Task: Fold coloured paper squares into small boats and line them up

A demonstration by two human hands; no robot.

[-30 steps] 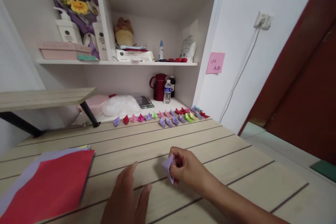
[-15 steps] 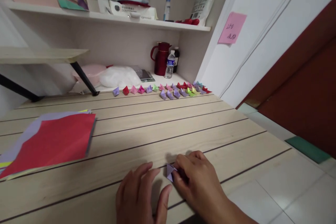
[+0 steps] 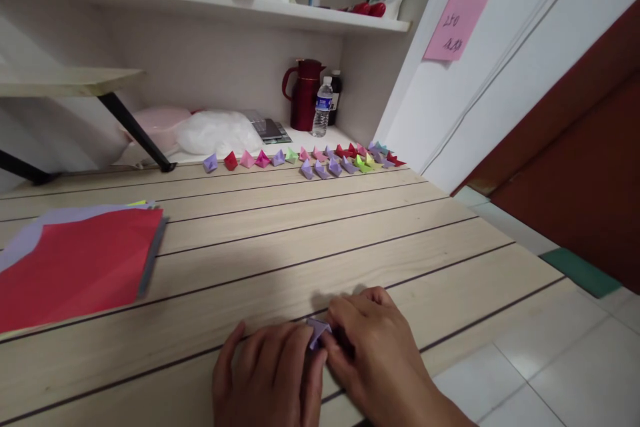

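One piece of lilac folded paper (image 3: 319,331) sits low over the near part of the bench (image 3: 280,260); whether it touches the wood we cannot tell. Our right hand (image 3: 375,347) pinches it from the right between thumb and bent forefinger, its other fingers tucked in. Our left hand (image 3: 273,370) has its fingers bent side by side, forefinger and thumb closed on the paper's left corner. Gripping so light a piece from both sides, we judge, keeps it steady and its folds from springing apart. Our fingers hide much of its shape.

Farther off to our left, well apart from both hands, a red sheet of paper (image 3: 85,267) lies over a lilac sheet (image 3: 23,240) in a loose stack, probably kept aside to leave us elbow room yet within reach.

Along the far edge stand many folded paper boats (image 3: 262,159), spaced singly at the left and crowded together at the right, likely lined up there to stay clear of our hands.

Behind them, in the cabinet's lowest bay, we see a white plastic bag (image 3: 220,133), a red jug (image 3: 304,97) and a water bottle (image 3: 323,110). Right of the cabinet (image 3: 210,47), a pink sticky note (image 3: 457,23) is stuck upright, presumably for easy reading.
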